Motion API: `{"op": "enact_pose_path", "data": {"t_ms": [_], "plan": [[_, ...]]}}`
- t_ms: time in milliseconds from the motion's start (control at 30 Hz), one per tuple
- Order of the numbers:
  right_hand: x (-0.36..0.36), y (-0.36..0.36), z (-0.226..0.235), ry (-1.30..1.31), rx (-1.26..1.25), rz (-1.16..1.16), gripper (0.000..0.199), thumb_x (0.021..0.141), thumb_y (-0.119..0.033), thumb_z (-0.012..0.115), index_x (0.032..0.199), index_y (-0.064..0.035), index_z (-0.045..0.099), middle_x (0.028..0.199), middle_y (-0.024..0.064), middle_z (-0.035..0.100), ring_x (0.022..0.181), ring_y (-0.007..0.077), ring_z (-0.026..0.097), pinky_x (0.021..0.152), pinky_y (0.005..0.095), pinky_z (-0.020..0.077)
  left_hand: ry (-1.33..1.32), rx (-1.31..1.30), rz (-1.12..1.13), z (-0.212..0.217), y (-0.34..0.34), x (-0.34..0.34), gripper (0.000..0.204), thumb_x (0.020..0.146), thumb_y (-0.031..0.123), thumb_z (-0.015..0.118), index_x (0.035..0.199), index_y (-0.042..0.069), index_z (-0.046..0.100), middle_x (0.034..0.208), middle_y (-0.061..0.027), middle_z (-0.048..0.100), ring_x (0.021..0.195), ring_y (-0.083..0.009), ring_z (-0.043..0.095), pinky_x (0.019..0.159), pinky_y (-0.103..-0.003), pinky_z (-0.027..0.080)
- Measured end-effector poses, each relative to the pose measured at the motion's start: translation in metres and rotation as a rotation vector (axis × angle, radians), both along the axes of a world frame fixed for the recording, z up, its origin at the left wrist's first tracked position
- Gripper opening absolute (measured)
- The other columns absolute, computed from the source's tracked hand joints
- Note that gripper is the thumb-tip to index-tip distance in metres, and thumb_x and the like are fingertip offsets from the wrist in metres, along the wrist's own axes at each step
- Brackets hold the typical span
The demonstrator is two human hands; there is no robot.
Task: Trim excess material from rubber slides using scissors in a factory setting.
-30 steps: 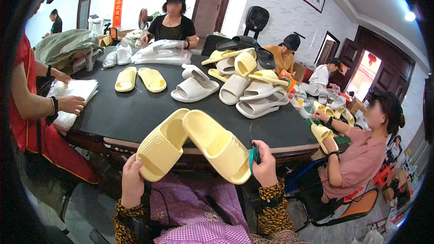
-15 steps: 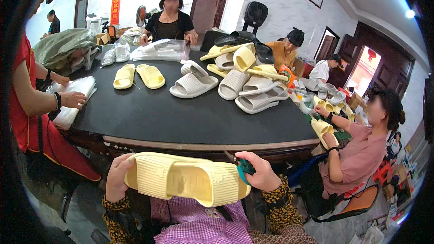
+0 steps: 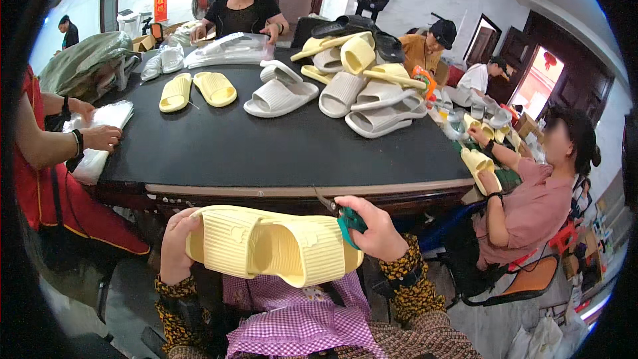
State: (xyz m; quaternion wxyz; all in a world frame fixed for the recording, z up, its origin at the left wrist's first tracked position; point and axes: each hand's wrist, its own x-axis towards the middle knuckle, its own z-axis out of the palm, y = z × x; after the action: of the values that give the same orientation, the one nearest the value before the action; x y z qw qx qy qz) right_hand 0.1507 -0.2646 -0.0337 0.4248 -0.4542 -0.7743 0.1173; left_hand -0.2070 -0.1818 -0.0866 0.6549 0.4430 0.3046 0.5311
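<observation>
A pair of pale yellow ribbed slide slippers (image 3: 229, 246) hangs above my lap, just in front of the table's near edge. My left hand (image 3: 177, 244) is closed around their left end. In my right hand (image 3: 380, 231), at the other end, I grip a pair of small scissors (image 3: 350, 222) with green handles. The dark blades point up and to the left, above the slippers' strap. My right hand lies close against the right slipper; whether its hidden fingers also support it, I cannot tell.
The black-topped table (image 3: 199, 153) spans the view ahead. On it are a heap of grey, yellow and black slippers (image 3: 342, 96), a yellow pair (image 3: 216, 89) and clear plastic bags (image 3: 232, 51). Co-workers stand left and far; one in pink (image 3: 531, 206) sits at right holding a yellow slipper.
The view has tipped down a little, so the table and people sit higher. My hands, the slippers and the scissors appear slightly higher too, with both grips unchanged.
</observation>
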Motion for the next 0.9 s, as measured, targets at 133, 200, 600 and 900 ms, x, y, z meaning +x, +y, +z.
{"op": "enact_pose_path", "data": {"t_ms": [133, 200, 600, 900], "plan": [[0.002, 0.002, 0.007, 0.003, 0.043, -0.032, 0.046, 0.077, 0.006, 0.065, 0.121, -0.0004, 0.054, 0.108, 0.0145, 0.063, 0.094, 0.0197, 0.065, 0.082, 0.0288, 0.0511, -0.046, 0.005, 0.068, -0.011, -0.001, -0.001, 0.029, 0.086, 0.016, 0.056, 0.102, -0.007, 0.063, 0.095, -0.0127, 0.068, 0.084, -0.0184, 0.066, 0.077, -0.029, 0.052], [0.003, 0.003, 0.006, 0.052, -0.011, -0.064, 0.049, 0.079, -0.001, 0.067, 0.125, -0.0026, 0.051, 0.111, 0.0169, 0.061, 0.096, 0.0278, 0.064, 0.084, 0.0326, 0.0506, -0.04, 0.036, 0.102, -0.019, -0.003, -0.005, 0.029, 0.087, 0.018, 0.056, 0.101, -0.007, 0.063, 0.094, -0.0117, 0.068, 0.084, -0.0183, 0.066, 0.077, -0.029, 0.052], [-0.025, -0.025, -0.042, 0.322, -0.258, -0.03, 0.076, 0.069, -0.018, 0.084, 0.131, -0.0026, 0.042, 0.11, 0.0106, 0.054, 0.095, 0.0166, 0.055, 0.085, 0.0313, 0.0477, -0.187, -0.044, 0.349, -0.055, -0.014, -0.047, 0.045, 0.095, 0.03, 0.045, 0.125, -0.003, 0.051, 0.12, -0.0141, 0.06, 0.108, -0.0235, 0.06, 0.093, -0.036, 0.048], [-0.04, -0.029, -0.058, 0.214, -0.418, -0.011, 0.07, 0.073, -0.026, 0.081, 0.127, -0.0012, 0.044, 0.113, 0.0169, 0.055, 0.088, 0.0241, 0.062, 0.077, 0.0349, 0.0524, -0.194, -0.055, 0.365, -0.074, -0.024, -0.061, 0.047, 0.094, 0.032, 0.048, 0.128, 0.0, 0.05, 0.124, -0.0138, 0.058, 0.113, -0.0251, 0.058, 0.094, -0.039, 0.049]]}}
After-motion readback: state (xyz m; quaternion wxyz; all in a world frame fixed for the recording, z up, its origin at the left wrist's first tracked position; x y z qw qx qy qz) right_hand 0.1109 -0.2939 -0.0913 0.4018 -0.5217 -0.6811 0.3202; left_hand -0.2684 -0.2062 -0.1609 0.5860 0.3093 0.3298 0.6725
